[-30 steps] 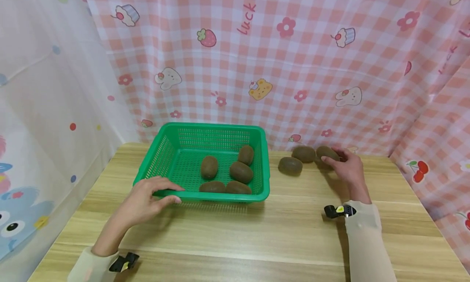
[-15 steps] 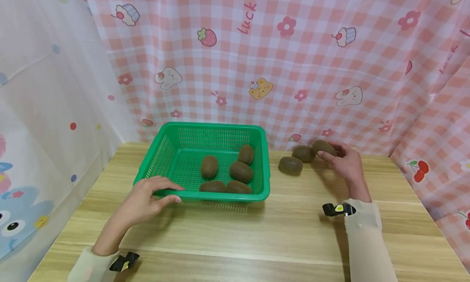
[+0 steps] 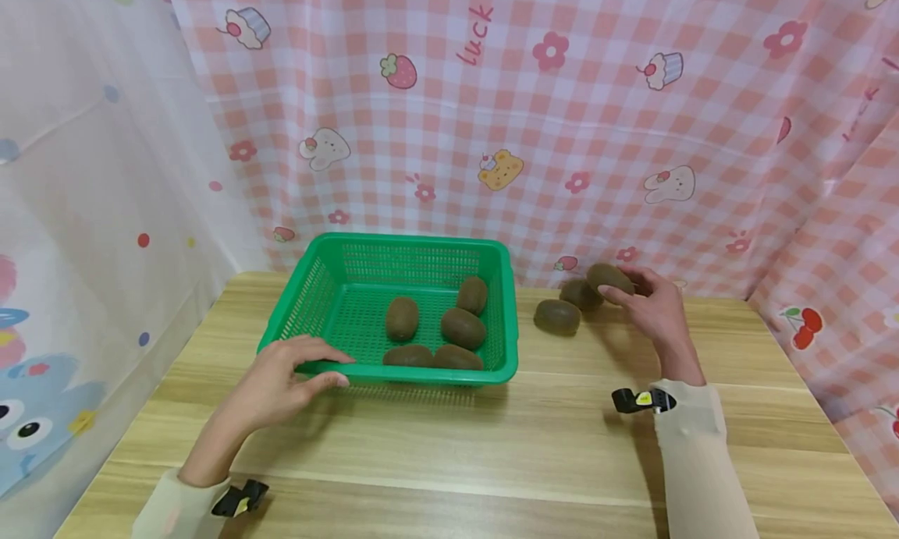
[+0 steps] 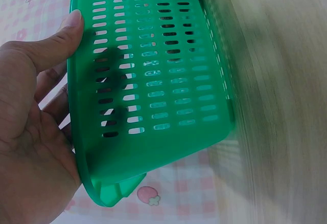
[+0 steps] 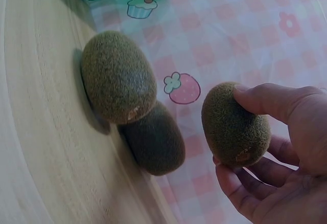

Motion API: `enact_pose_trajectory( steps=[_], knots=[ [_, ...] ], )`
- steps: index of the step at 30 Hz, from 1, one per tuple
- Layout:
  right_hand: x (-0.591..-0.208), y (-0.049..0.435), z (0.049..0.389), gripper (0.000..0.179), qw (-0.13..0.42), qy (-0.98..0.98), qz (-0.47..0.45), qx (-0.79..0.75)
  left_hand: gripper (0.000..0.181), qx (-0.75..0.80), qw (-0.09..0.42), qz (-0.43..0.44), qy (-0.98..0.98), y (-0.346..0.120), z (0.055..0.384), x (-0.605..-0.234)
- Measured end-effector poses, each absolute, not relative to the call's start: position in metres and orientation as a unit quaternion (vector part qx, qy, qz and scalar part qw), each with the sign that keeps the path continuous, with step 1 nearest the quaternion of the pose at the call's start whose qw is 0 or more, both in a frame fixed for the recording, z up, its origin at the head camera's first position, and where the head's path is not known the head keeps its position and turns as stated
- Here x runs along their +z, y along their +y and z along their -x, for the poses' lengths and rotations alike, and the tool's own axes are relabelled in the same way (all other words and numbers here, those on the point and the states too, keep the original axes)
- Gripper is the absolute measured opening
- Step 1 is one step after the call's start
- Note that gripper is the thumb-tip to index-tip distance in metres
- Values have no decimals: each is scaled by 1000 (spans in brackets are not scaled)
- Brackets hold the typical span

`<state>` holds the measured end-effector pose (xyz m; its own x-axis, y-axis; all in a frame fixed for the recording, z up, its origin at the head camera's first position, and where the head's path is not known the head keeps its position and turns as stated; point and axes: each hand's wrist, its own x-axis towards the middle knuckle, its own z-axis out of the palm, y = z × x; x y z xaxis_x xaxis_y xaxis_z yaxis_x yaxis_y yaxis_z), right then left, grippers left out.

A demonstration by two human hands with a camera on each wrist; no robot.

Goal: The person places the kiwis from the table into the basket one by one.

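Note:
My right hand (image 3: pixel 656 309) pinches a brown kiwi (image 3: pixel 609 281) between thumb and fingers. In the right wrist view that kiwi (image 5: pixel 235 124) is lifted off the table. Two other kiwis lie close together on the tabletop: a nearer one (image 3: pixel 558 317) and one behind it (image 3: pixel 580 294), partly covered by the held fruit. At the left, my left hand (image 3: pixel 281 379) grips the near rim of a green plastic basket (image 3: pixel 414 239). The left wrist view has the thumb (image 4: pixel 71 27) outside the rim and the fingers behind it. Several kiwis, one of them upright (image 3: pixel 402 318), lie inside the basket.
The wood-grain table (image 3: pixel 421 461) runs back to a pink checked curtain (image 3: pixel 562 133) right behind the basket and kiwis. A white patterned curtain (image 3: pixel 182 164) closes off the left side. Each wrist wears a black strap-on device (image 3: pixel 642 400).
My right hand has picked up the rearmost right kiwi from the table and carried it slightly up and left, over the kiwi beside it. The left hand stays on the basket rim.

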<state>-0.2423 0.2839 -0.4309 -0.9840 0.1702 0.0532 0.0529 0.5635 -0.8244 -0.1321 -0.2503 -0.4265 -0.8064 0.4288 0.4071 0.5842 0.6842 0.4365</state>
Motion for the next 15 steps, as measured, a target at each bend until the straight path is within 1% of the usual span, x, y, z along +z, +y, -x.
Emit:
enact_pose_trajectory(
  steps=[15],
  knots=[
    [-424,263,241,62,61,-873,30,483,26,-284,138,279,-907,-251,132,-428]
  ],
)
